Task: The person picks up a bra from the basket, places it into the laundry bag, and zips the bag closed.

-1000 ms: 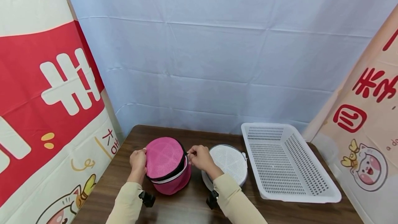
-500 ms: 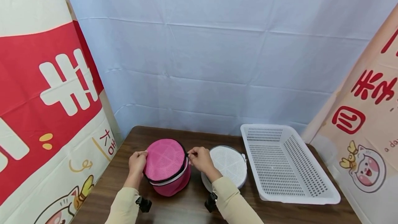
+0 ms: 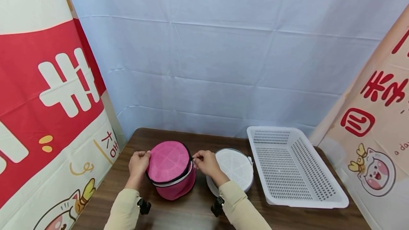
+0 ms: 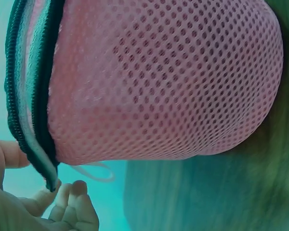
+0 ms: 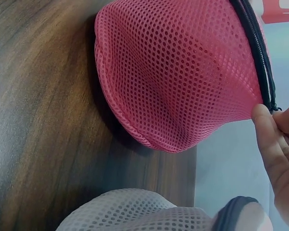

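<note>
A round pink mesh laundry bag (image 3: 168, 160) stands on the table, with a black zipper (image 4: 43, 96) around its upper rim. Part of the zipper is unclosed, leaving a gap below the lid at the front and right. My left hand (image 3: 138, 164) pinches the rim at the bag's left side, thumb on one face and fingers on the other. At the right side of the rim, my right hand (image 3: 206, 162) pinches the small zipper pull (image 5: 278, 109) between thumb and forefinger. The inside of the bag is hidden.
A round white mesh bag (image 3: 234, 168) with a grey rim sits just right of the pink one, partly under the right forearm. Farther right is a white perforated plastic basket (image 3: 295, 169). Cloth curtains (image 3: 204, 63) stand behind the brown table (image 3: 180, 215).
My left hand has shifted slightly left, drawing the bag's left rim outward with it. The right hand stays at the right rim. The white bag and the basket keep their places.
</note>
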Motion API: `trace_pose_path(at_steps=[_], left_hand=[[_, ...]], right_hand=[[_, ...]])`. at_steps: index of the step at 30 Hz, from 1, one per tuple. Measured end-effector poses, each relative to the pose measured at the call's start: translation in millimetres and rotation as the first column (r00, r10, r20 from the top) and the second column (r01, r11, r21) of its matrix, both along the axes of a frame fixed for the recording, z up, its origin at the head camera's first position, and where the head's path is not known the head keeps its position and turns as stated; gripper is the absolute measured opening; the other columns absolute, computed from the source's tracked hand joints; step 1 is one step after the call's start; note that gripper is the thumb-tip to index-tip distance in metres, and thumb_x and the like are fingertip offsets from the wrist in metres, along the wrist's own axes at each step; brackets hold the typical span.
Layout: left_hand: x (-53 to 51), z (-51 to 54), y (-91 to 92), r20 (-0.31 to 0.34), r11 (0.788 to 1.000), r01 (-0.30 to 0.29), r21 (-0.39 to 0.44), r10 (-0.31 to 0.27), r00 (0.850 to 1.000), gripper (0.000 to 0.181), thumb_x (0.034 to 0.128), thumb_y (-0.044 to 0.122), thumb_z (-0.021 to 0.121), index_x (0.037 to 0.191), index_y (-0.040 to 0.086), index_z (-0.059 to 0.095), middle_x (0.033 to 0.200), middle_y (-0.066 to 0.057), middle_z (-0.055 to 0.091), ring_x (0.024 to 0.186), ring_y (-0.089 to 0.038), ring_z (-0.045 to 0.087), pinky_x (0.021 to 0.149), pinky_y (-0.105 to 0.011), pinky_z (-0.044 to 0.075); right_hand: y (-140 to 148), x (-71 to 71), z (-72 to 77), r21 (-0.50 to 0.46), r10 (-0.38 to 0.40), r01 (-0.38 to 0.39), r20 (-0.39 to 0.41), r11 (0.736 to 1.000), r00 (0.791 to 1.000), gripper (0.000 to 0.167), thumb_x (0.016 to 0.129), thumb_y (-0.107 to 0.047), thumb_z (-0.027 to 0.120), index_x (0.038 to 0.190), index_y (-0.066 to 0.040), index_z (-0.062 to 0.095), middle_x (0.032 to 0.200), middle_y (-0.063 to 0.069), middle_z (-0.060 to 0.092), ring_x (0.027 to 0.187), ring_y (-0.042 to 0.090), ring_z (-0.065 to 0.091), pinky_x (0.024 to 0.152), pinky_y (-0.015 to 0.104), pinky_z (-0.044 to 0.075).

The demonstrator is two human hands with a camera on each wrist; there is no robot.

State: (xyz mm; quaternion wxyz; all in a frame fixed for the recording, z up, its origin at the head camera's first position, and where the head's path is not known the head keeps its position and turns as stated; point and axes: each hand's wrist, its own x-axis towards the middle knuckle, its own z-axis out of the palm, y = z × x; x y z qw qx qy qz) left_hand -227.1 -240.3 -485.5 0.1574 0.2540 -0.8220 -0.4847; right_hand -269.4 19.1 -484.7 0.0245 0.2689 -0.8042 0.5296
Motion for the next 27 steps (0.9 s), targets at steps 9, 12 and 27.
trace_pose_path(at_steps=[9, 12, 27], left_hand=[[-8.1, 19.1, 2.6, 0.019, 0.978, 0.124, -0.166, -0.122, 0.992, 0.046, 0.0887, 0.026, 0.057, 0.121, -0.006, 0.047, 0.111, -0.030, 0.051, 0.105, -0.041, 0.046, 0.085, -0.052, 0.035], [-12.2, 21.7, 1.8, 0.028, 0.955, 0.199, -0.221, -0.197, 0.980, 0.047, 0.0887, 0.024, 0.057, 0.123, -0.006, 0.047, 0.114, -0.029, 0.049, 0.109, -0.041, 0.042, 0.087, -0.052, 0.034], [-38.2, 23.8, 5.5, 0.139, 0.853, 0.457, -0.252, -0.436, 0.889, 0.052, 0.0919, 0.027, 0.056, 0.133, -0.004, 0.045, 0.128, -0.027, 0.047, 0.119, -0.040, 0.042, 0.095, -0.052, 0.034]], right_hand=[[0.5, -2.4, 2.4, 0.050, -0.014, 0.014, -0.009, 0.999, 1.000, 0.006, 0.082, 0.007, 0.061, 0.083, 0.004, 0.066, 0.062, 0.008, 0.063, 0.050, 0.009, 0.058, 0.047, 0.021, 0.048], [-0.1, -2.7, 2.6, 0.055, -0.014, 0.014, -0.002, 0.998, 1.000, 0.005, 0.082, 0.006, 0.061, 0.083, 0.004, 0.066, 0.062, 0.008, 0.063, 0.050, 0.009, 0.058, 0.047, 0.022, 0.048], [-2.0, -6.4, 1.2, 0.079, -0.010, 0.010, -0.003, 0.997, 1.000, 0.006, 0.083, 0.004, 0.061, 0.084, 0.002, 0.067, 0.063, 0.008, 0.063, 0.050, 0.006, 0.057, 0.047, 0.022, 0.047]])
